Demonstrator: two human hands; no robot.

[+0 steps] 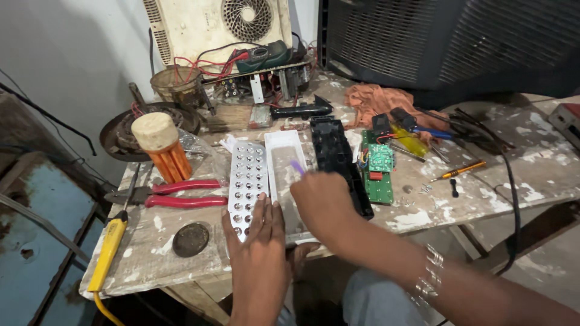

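Observation:
My left hand (257, 244) lies flat, fingers together, on the near end of a silver reflector panel (246, 178) with rows of round holes. My right hand (323, 202) is closed around a small purple-tipped tool (298, 167) and hovers over a long white translucent cover (284, 158). The hand is blurred. To the right of the cover lie a black plastic housing (335, 154) and a green circuit board (378, 169) with red and black wires.
Red-handled pliers (181, 194), a yellow-handled soldering iron (110, 244), a round dark disc (190, 239) and an orange screwdriver set (164, 151) sit at left. An orange screwdriver (460, 171), an orange cloth (380, 99), a multimeter (264, 57) and a large dark box (447, 36) lie behind and right.

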